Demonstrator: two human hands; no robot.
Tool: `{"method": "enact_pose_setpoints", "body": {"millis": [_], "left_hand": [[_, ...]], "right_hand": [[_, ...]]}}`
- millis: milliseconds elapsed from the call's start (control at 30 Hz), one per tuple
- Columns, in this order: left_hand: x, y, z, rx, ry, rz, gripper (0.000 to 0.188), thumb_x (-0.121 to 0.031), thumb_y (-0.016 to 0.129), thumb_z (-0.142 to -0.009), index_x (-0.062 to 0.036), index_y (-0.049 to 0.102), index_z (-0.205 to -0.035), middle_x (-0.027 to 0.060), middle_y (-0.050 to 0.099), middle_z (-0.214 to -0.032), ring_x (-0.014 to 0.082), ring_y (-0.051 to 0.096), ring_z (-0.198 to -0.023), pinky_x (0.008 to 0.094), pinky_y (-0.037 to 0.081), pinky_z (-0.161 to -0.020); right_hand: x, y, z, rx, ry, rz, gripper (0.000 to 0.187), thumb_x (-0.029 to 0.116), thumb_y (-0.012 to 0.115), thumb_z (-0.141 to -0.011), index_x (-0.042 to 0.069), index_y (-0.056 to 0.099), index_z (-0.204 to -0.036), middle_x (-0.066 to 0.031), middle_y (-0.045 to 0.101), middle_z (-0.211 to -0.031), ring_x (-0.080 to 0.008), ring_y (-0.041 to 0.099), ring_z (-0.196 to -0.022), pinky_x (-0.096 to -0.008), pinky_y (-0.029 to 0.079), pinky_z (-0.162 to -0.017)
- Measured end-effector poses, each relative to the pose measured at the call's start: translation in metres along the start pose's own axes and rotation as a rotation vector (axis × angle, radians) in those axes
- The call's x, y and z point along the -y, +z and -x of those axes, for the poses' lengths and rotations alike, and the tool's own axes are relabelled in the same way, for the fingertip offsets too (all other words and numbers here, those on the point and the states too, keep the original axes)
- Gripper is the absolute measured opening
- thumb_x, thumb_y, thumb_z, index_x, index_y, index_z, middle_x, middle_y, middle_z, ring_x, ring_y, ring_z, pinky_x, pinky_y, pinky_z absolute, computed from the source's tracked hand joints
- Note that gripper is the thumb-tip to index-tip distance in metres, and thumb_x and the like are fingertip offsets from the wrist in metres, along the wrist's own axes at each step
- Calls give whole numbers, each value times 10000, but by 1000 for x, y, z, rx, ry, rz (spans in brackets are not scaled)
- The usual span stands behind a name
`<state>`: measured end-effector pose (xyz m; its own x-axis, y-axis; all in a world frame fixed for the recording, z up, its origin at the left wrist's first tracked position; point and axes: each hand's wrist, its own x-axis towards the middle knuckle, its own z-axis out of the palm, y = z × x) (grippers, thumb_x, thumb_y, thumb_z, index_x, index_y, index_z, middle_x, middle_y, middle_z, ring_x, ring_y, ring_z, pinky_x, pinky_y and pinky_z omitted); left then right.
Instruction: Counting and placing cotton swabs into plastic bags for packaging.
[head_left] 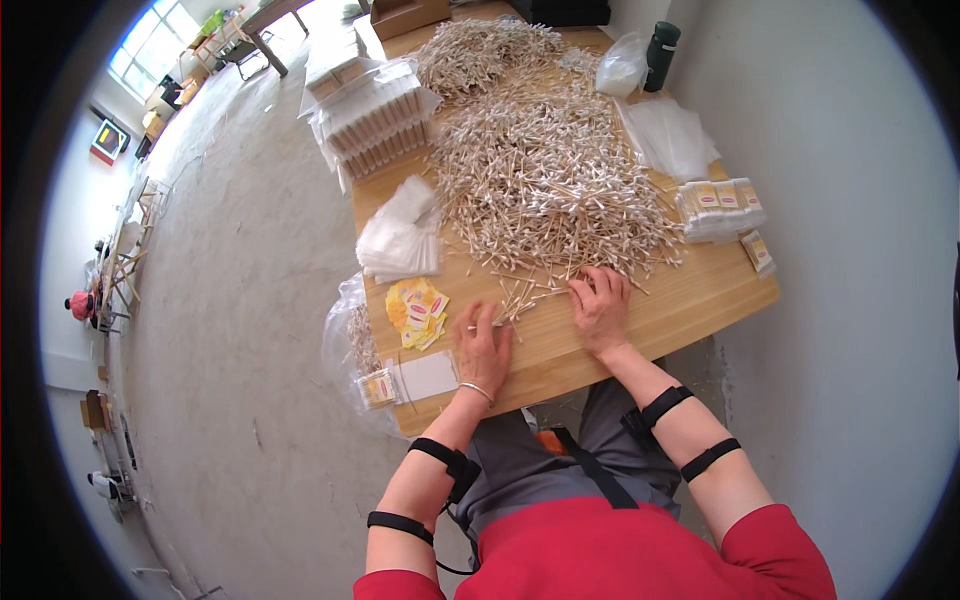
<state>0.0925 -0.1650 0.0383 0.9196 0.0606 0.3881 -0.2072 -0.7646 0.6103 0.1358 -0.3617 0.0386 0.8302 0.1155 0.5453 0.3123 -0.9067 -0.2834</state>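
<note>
A large heap of wooden-stick cotton swabs (550, 180) covers much of the wooden table. At its near edge, my right hand (602, 312) rests with fingers spread and slightly bent, the tips touching the swabs. My left hand (483, 352) lies lower and to the left, fingers apart, beside a few loose swabs (517, 298); a swab seems to lie by its fingertips, too small to be sure. Yellow-and-white printed cards (417, 312) are piled left of that hand. Near the table's corner are a white card (428, 375) and a small filled swab packet (377, 388).
Clear plastic bags (402, 230) lie at the left edge, with stacked packs (372, 120) behind. More bags (668, 138), swab packets (720, 205) and a dark bottle (661, 55) line the right side, near a wall. A plastic bag of swabs (352, 340) hangs beside the left edge.
</note>
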Motion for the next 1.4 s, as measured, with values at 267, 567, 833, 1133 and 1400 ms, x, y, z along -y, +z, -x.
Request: {"method": "enact_pose_setpoints", "body": {"millis": [267, 567, 833, 1133, 1400], "left_hand": [[14, -2, 2, 60, 44, -69, 438, -77, 635, -821, -62, 512, -1241, 136, 554, -1194, 332, 499, -1128, 426, 376, -981], [2, 5, -6, 94, 21, -20, 439, -88, 640, -819, -78, 516, -1240, 112, 592, -1128, 328, 517, -1082, 412, 389, -950], [8, 22, -3, 62, 58, 59, 156, -88, 690, -755, -74, 623, -895, 85, 580, -1012, 291, 521, -996, 424, 412, -874], [-6, -13, 18, 73, 37, 23, 135, -55, 635, -800, -57, 597, -930, 131, 577, -1051, 331, 524, -1016, 413, 414, -889], [6, 0, 23, 35, 38, 49, 496, 8, 556, -828, -88, 456, -1304, 152, 572, -1127, 346, 513, -1082, 432, 393, -958]], "right_hand": [[63, 2, 4, 210, -112, -225, 353, 235, 672, -765, 128, 597, -1093, -60, 549, -1072, -248, 492, -1072, -410, 355, -944], [18, 8, 10, 83, 4, -136, 160, 197, 656, -806, 143, 626, -954, -20, 553, -976, -244, 504, -961, -386, 400, -823], [24, 7, 8, 65, 34, -101, 148, 175, 641, -814, 150, 636, -960, -11, 569, -1040, -249, 479, -1041, -396, 363, -908], [24, 4, 7, 37, 16, -64, 158, 183, 644, -800, 166, 637, -957, -9, 554, -1013, -240, 465, -1054, -404, 340, -938], [28, 13, 4, 82, -74, -25, 105, 196, 647, -807, 147, 612, -893, -2, 558, -976, -212, 492, -1016, -384, 331, -928]]}}
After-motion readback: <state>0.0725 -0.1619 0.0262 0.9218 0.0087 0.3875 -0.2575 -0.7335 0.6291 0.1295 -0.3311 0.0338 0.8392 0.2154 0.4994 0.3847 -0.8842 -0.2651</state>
